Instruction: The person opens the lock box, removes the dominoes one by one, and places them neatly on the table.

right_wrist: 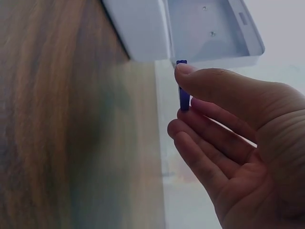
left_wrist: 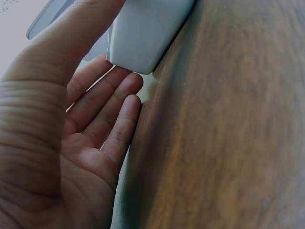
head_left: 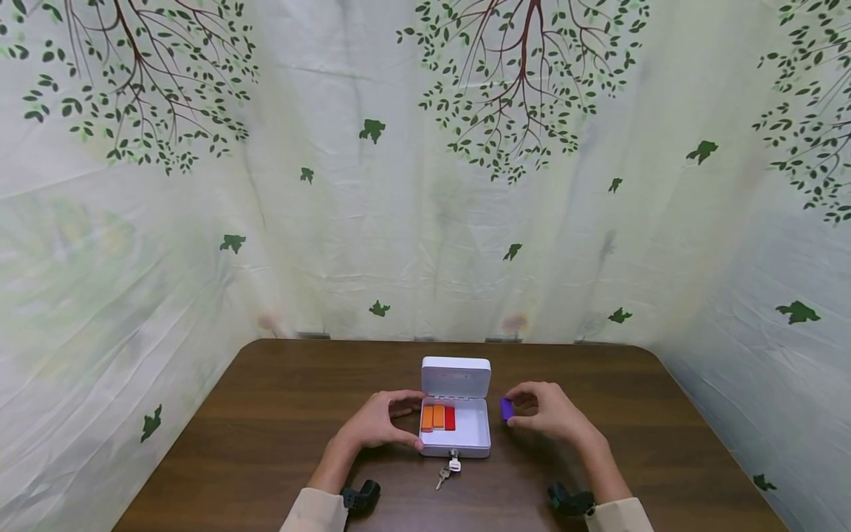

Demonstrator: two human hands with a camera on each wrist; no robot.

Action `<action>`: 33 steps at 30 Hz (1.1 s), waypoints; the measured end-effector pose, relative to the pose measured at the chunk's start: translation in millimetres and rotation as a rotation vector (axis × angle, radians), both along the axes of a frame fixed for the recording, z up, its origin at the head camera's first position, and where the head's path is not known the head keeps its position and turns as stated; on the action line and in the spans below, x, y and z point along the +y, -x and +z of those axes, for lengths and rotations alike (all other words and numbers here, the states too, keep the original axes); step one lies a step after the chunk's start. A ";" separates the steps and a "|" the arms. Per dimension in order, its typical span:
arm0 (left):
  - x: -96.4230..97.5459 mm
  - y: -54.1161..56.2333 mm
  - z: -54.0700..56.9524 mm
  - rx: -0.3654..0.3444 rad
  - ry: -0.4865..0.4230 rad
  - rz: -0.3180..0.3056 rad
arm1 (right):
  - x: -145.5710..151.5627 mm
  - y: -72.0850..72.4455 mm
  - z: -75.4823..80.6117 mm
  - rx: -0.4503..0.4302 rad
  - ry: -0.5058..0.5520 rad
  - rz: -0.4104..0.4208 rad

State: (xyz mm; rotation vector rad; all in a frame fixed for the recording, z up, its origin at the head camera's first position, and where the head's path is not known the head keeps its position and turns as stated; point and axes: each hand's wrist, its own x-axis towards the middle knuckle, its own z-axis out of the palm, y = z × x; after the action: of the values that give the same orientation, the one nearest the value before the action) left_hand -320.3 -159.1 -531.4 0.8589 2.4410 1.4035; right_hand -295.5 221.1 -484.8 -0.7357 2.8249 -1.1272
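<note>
A small white cash box (head_left: 470, 436) stands on the table with its lid (head_left: 456, 377) raised at the back. Inside, toward the left, lie two orange blocks (head_left: 433, 417) and a red block (head_left: 450, 418). My left hand (head_left: 374, 423) holds the box by its left side, thumb at the front corner and fingertips (left_wrist: 136, 82) near the rear corner. To the right of the box, my right hand (head_left: 550, 412) pinches a purple block (right_wrist: 184, 99) between thumb and fingers, apart from the box. The other fingers of that hand are loosely bent.
A key (head_left: 442, 477) hangs from the lock at the box's front and lies on the brown wooden table (head_left: 286, 414). Behind the table and along both sides hangs a pale curtain (head_left: 439, 258) printed with leaves and branches. Both wrists wear black bands (head_left: 362, 496).
</note>
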 end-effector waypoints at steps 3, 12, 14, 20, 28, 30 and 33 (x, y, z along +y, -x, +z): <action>0.4 -0.7 0.4 -0.002 0.000 0.000 | 3.3 0.7 -4.8 -0.006 -0.011 -0.011; -0.4 -2.5 0.8 -0.017 0.005 0.005 | 8.5 1.9 -13.5 -0.057 -0.028 -0.004; -0.1 -2.0 0.7 -0.016 0.000 0.006 | 8.7 2.1 -14.2 -0.055 -0.030 0.000; 0.4 -1.1 1.2 -0.006 -0.003 0.000 | 7.9 1.1 -17.2 -0.053 -0.064 -0.010; 0.7 -1.6 3.1 -0.019 0.008 0.001 | 7.0 1.5 -21.6 -0.040 -0.062 -0.002; 0.9 -2.7 3.8 -0.024 0.015 0.007 | 6.8 1.6 -21.6 -0.033 -0.070 -0.003; 1.2 -3.9 3.6 -0.031 0.018 0.014 | 7.1 1.0 -22.3 -0.028 -0.080 -0.002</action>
State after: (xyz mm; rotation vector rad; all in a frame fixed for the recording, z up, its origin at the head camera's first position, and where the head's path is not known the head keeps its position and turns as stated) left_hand -316.4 -157.9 -527.7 0.8117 2.4378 1.3874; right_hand -296.5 228.2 -507.1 -0.7059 2.8288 -1.0104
